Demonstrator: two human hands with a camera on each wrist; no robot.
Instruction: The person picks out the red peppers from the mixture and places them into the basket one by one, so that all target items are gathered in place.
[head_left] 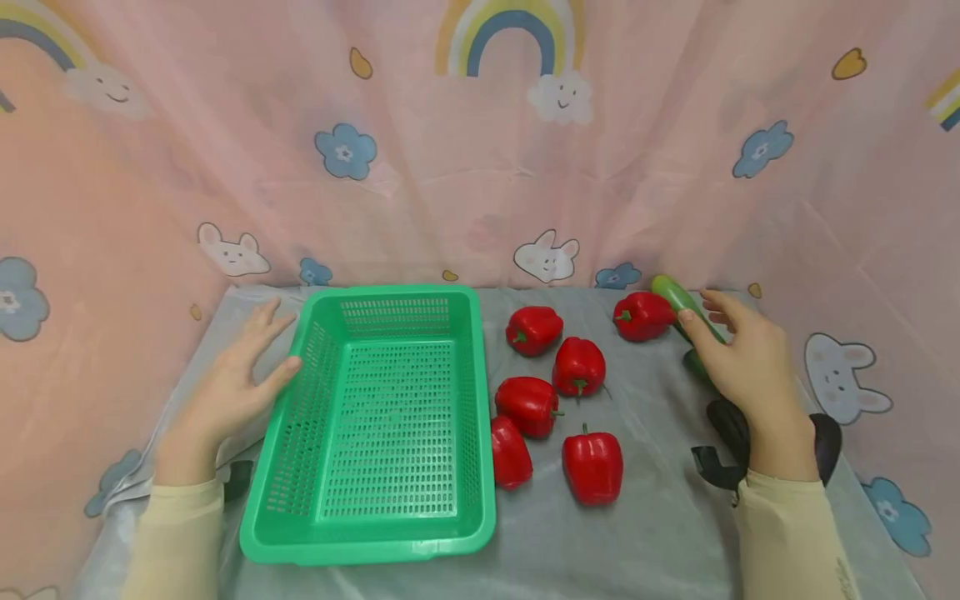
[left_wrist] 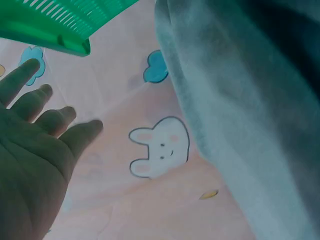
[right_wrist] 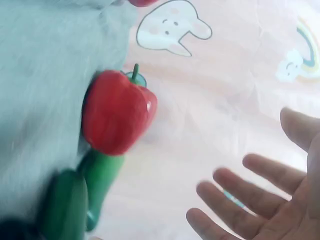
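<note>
My left hand (head_left: 238,379) hovers at the left rim of a green plastic basket (head_left: 480,417), its fingers spread and holding nothing. In the left wrist view the palm of that hand (left_wrist: 35,155) shows below a corner of the basket. To the right, my right hand (head_left: 750,358) is held above cucumbers (head_left: 675,293) with fingers loosely extended and nothing in them. A red bell pepper (head_left: 643,317) lies just left of this hand; in the right wrist view the pepper (right_wrist: 117,112) and green cucumbers (right_wrist: 102,182) sit apart from the fingers.
Several more red bell peppers (head_left: 592,468) lie between the basket and the right hand. A dark vegetable, perhaps an eggplant (head_left: 727,425), is partly hidden by the right wrist. Grey cloth (head_left: 637,550) covers the table, and a pink printed curtain (head_left: 450,200) stands behind it.
</note>
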